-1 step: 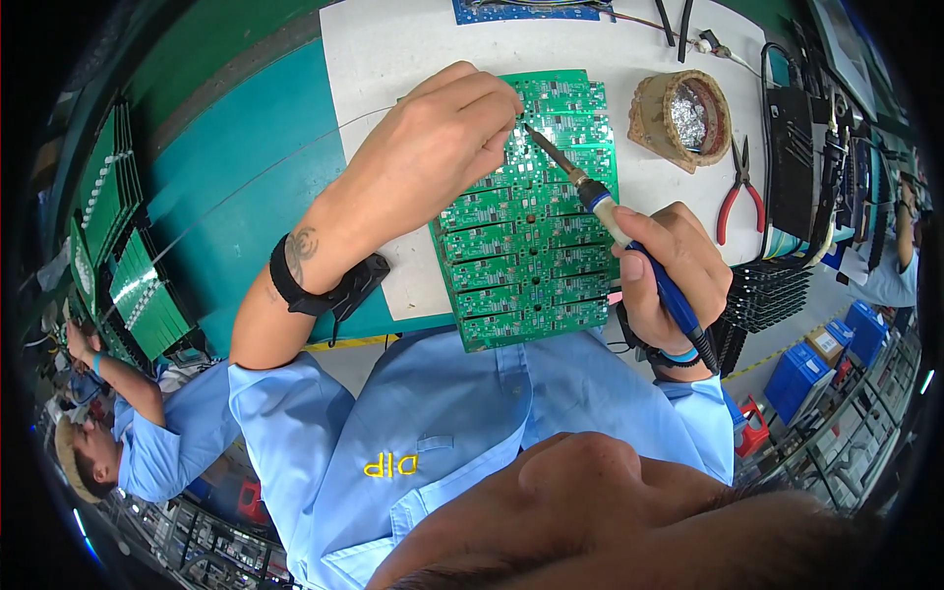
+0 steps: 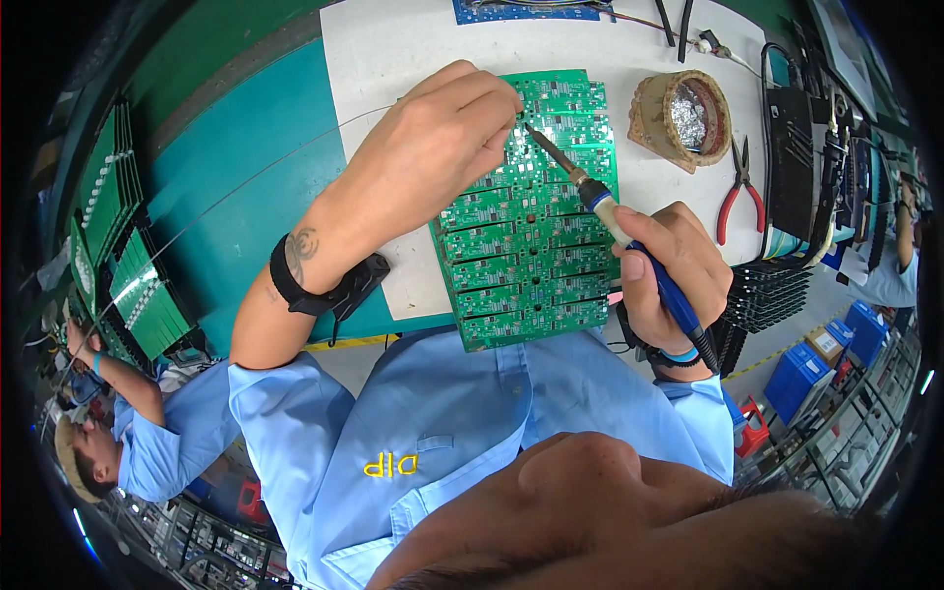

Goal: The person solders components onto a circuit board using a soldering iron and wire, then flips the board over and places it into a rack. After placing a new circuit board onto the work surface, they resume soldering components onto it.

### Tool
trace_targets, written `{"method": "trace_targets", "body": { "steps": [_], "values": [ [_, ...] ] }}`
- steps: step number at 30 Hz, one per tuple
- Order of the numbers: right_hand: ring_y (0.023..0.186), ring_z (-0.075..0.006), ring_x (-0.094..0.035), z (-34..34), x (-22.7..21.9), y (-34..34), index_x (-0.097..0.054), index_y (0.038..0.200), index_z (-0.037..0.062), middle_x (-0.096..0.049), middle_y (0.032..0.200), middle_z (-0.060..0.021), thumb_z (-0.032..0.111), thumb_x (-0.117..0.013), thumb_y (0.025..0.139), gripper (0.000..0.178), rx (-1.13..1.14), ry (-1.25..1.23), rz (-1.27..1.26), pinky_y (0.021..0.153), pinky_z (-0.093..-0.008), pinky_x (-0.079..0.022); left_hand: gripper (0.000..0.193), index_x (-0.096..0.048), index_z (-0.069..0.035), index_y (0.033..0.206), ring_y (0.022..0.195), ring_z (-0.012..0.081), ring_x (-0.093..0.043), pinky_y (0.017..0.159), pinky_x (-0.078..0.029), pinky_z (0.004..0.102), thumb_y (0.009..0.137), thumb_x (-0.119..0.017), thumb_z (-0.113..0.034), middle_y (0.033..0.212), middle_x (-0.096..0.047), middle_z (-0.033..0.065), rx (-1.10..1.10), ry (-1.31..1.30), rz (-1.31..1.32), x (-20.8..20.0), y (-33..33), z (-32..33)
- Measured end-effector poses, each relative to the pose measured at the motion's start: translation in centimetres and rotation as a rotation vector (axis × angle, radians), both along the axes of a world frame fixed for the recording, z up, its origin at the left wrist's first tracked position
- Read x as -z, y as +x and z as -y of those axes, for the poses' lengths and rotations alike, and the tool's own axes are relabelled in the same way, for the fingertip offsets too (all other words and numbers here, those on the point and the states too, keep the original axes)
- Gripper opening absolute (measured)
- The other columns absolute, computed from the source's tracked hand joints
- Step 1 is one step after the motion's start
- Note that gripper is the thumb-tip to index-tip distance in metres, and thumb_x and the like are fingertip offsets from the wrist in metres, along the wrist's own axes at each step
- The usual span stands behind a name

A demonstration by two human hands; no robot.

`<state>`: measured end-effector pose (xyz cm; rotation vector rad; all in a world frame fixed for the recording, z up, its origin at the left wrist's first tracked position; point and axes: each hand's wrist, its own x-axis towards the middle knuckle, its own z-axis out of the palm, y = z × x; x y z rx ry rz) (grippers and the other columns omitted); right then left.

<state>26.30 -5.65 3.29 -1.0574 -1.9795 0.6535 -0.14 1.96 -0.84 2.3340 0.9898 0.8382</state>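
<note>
A green circuit board panel (image 2: 531, 231), with several rows of small parts, lies in front of me, its near edge close to my shirt. Over its upper left part, my left hand (image 2: 447, 123) is closed in a pinch on a thin solder wire (image 2: 258, 173), which trails away to the left. The pinched end is partly hidden by the fingers. My right hand (image 2: 674, 270) grips a blue-handled soldering iron (image 2: 602, 205) like a pen. The iron's tip points at the upper middle of the panel, just right of my left fingertips; contact with the board cannot be told.
Right of the panel stand a round brown pot (image 2: 678, 118) with silvery contents and red-handled pliers (image 2: 743, 192). A black device (image 2: 359, 285) sits beneath my left wrist. More green boards (image 2: 147, 295) stand at far left, near a co-worker (image 2: 147, 423) in blue.
</note>
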Motion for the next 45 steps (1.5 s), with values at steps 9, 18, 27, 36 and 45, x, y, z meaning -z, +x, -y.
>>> {"method": "trace_targets", "body": {
  "steps": [9,18,27,36,45],
  "values": [
    [0.065,-0.0239,-0.061,-0.1,0.1,0.2,-0.076,0.114,-0.0061,-0.069,0.079,-0.0120,-0.002,-0.075,0.086,0.028,0.031,0.001,-0.003,0.061,-0.0339,-0.049,0.017,-0.066,0.000,0.098,0.086,0.0326,-0.066,0.078,-0.056,0.0421,0.084,-0.076,0.000,0.097,-0.067,0.0108,-0.143,0.094,-0.024,-0.6,-0.2,-0.1],
    [0.067,-0.0249,-0.062,-0.6,0.7,-0.1,-0.077,0.115,-0.0044,-0.070,0.082,-0.0121,-0.004,-0.075,0.083,0.032,0.026,0.009,0.018,0.063,-0.0347,-0.050,0.014,-0.066,0.001,0.098,0.093,0.0330,-0.066,0.082,-0.057,0.0419,0.086,-0.073,0.004,0.100,-0.069,0.0126,-0.106,0.012,0.012,-0.2,0.1,-0.4],
    [0.067,-0.0250,-0.060,-0.8,1.0,-0.2,-0.077,0.116,-0.0039,-0.068,0.081,-0.0117,-0.003,-0.076,0.083,0.032,0.004,0.006,0.008,0.062,-0.0348,-0.049,0.011,-0.066,0.002,0.097,0.101,0.0300,-0.067,0.084,-0.056,0.0391,0.089,-0.072,0.004,0.112,-0.074,0.0105,-0.064,0.001,-0.014,-0.1,0.0,-0.4],
    [0.067,-0.0249,-0.060,-0.8,1.0,-0.2,-0.076,0.116,-0.0042,-0.069,0.082,-0.0117,-0.003,-0.076,0.084,0.032,-0.001,-0.001,0.013,0.062,-0.0348,-0.049,0.016,-0.068,0.003,0.099,0.098,0.0317,-0.066,0.085,-0.058,0.0410,0.084,-0.074,0.005,0.107,-0.072,0.0122,-0.059,0.042,-0.010,0.1,0.0,-0.6],
    [0.067,-0.0248,-0.060,-0.8,1.1,-0.2,-0.076,0.116,-0.0046,-0.069,0.083,-0.0117,-0.005,-0.075,0.081,0.035,-0.005,0.002,0.015,0.062,-0.0349,-0.049,0.011,-0.068,0.003,0.097,0.098,0.0308,-0.067,0.083,-0.057,0.0392,0.088,-0.074,0.005,0.111,-0.073,0.0117,-0.074,0.017,0.001,0.2,0.2,-0.6]
  ]
}}
